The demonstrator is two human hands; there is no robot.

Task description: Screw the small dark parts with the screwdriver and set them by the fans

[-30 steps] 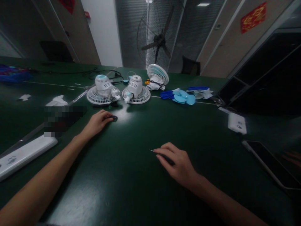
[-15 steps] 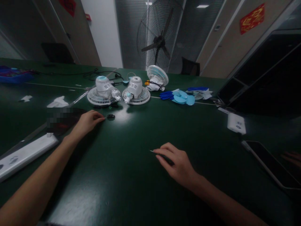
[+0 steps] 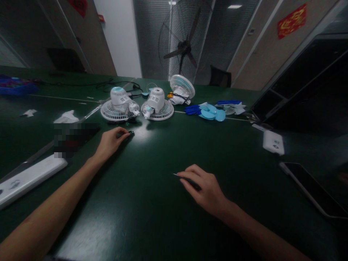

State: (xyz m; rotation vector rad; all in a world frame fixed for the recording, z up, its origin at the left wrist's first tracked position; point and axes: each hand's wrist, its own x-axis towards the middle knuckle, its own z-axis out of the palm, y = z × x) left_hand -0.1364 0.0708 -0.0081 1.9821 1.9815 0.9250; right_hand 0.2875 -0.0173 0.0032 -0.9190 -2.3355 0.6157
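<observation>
My left hand (image 3: 111, 142) reaches forward over the green table, with thumb and fingertips pinched on a small black piece (image 3: 132, 133) whose far end sticks out past the fingers. What kind of part it is I cannot make out. My right hand (image 3: 208, 188) rests on the table at centre right, closed round a slim black tool with a thin metal tip (image 3: 191, 182). The tip points left, apart from anything else. Just beyond my left hand, two white fan heads (image 3: 119, 105) (image 3: 157, 103) lie face down on their grilles.
A third fan head (image 3: 182, 88) leans behind them. Light-blue fan blades (image 3: 212, 112) and blue gloves (image 3: 192, 109) lie to the right. A white power-bank-like box (image 3: 273, 142) and a phone-like device (image 3: 312, 188) are at far right, a long white case (image 3: 32, 179) at left.
My left hand has moved a little right and taken the small black piece between its fingers; earlier it lay just beyond the fingertips. My right hand and its tool have stayed put.
</observation>
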